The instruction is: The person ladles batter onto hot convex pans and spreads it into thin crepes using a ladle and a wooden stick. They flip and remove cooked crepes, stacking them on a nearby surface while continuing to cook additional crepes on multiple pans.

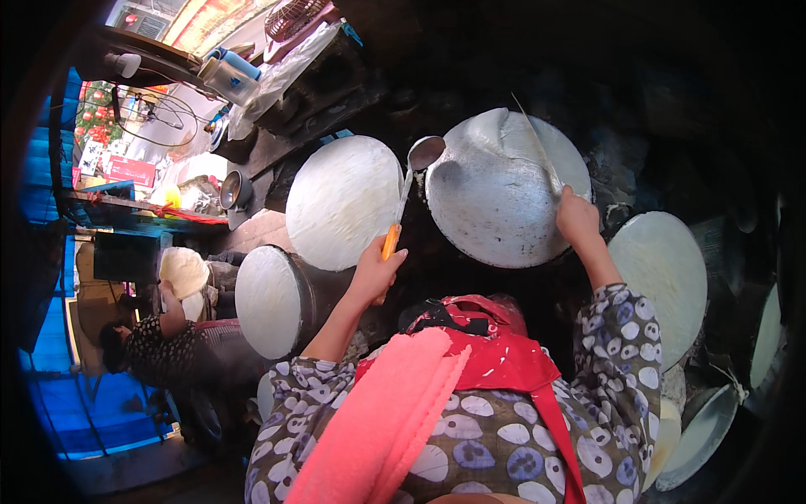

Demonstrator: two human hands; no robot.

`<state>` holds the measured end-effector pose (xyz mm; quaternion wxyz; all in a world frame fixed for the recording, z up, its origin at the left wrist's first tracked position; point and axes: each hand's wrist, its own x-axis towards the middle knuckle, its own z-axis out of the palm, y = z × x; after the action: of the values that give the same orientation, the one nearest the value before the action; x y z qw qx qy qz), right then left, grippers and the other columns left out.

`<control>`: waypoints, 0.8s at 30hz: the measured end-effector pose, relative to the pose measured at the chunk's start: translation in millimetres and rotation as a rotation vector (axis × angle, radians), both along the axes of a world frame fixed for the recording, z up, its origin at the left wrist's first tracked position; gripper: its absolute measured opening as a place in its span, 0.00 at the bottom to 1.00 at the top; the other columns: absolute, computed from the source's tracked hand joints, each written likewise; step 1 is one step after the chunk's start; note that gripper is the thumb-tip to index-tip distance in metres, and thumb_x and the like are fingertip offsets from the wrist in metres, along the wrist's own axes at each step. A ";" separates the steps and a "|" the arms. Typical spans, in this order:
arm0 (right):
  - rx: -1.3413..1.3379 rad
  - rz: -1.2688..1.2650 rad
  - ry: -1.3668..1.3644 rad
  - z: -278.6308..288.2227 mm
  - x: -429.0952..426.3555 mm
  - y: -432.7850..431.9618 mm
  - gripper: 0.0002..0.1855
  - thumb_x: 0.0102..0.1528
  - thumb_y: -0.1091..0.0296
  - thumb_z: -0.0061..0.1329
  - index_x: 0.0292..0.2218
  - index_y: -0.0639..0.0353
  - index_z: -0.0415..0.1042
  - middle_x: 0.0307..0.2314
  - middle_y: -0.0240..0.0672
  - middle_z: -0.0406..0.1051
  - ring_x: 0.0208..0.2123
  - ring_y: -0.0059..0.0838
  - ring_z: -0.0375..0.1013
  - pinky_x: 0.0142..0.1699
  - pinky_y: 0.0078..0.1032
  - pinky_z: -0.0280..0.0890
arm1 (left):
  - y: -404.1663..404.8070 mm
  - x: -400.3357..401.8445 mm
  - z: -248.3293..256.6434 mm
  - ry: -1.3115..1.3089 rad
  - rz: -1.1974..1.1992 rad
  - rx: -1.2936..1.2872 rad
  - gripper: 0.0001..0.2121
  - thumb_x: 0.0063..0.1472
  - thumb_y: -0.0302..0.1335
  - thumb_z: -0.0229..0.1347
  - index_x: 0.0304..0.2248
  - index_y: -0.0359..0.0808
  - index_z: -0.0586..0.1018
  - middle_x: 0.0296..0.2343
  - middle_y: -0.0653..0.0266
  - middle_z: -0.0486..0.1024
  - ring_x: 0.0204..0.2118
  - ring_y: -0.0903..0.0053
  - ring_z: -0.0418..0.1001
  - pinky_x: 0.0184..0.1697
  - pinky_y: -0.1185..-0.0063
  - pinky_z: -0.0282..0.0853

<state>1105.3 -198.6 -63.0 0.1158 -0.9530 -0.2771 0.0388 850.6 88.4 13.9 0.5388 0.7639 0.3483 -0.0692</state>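
Note:
My left hand (376, 268) grips the orange handle of a metal ladle (427, 153), whose bowl hangs between two round griddles. My right hand (577, 216) is closed on the near end of a long, thin, blade-like tool (535, 142) that slants across the right griddle. Much of this griddle (491, 211) shows as bare, marked metal. A wet, white layer of batter or dough (488, 129) lies folded and bunched on its far side. Left of the ladle, a second griddle bears a smooth white round sheet (345, 201).
More white rounds lie at the left (267, 302) and right (661, 283). A shallow pan (699, 438) stands at the lower right. Another person (182, 340) at the left holds a pale round sheet (184, 272). A metal bowl (235, 190) and plastic jar (228, 82) are beyond.

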 end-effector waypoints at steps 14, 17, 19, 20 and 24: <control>-0.121 0.308 0.017 -4.2 6.9 11.1 0.09 0.48 0.76 0.39 0.34 0.66 0.64 0.21 0.48 0.72 0.26 0.46 0.74 0.31 0.40 0.67 | -11.8 -28.5 -4.6 0.000 0.183 -0.157 0.15 0.59 0.32 0.51 0.42 0.32 0.65 0.18 0.71 0.63 0.12 0.88 0.61 0.14 0.86 0.57; -0.191 0.426 0.132 20.4 -34.4 4.8 0.10 0.46 0.77 0.41 0.33 0.66 0.63 0.21 0.49 0.72 0.26 0.47 0.74 0.31 0.40 0.67 | -17.0 -38.2 -2.8 -0.016 0.237 -0.218 0.13 0.59 0.31 0.51 0.39 0.33 0.66 0.18 0.71 0.64 0.12 0.87 0.61 0.14 0.86 0.57; -0.158 0.402 0.073 20.4 -28.6 -4.3 0.11 0.46 0.77 0.40 0.34 0.66 0.63 0.21 0.50 0.72 0.26 0.47 0.74 0.32 0.40 0.67 | -21.8 -44.3 0.1 -0.026 0.265 -0.244 0.12 0.59 0.31 0.51 0.37 0.33 0.66 0.19 0.70 0.64 0.12 0.87 0.61 0.14 0.86 0.57; -0.120 0.309 0.049 17.7 -16.0 -2.7 0.11 0.47 0.77 0.40 0.35 0.66 0.63 0.22 0.50 0.72 0.27 0.47 0.74 0.32 0.41 0.66 | -22.5 -44.4 2.1 -0.036 0.266 -0.249 0.12 0.59 0.31 0.51 0.37 0.33 0.66 0.19 0.70 0.64 0.12 0.87 0.61 0.14 0.86 0.57; -0.084 0.338 0.025 0.1 18.1 13.0 0.09 0.47 0.75 0.40 0.33 0.65 0.64 0.20 0.49 0.71 0.26 0.49 0.73 0.32 0.42 0.66 | -20.4 -44.7 -4.5 -0.052 0.273 -0.236 0.11 0.59 0.31 0.51 0.36 0.34 0.66 0.19 0.70 0.64 0.12 0.87 0.61 0.14 0.86 0.57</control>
<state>1123.4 -185.6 -62.9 0.0713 -0.8963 -0.4302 0.0808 805.8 67.9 9.4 0.6380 0.6426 0.4239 -0.0161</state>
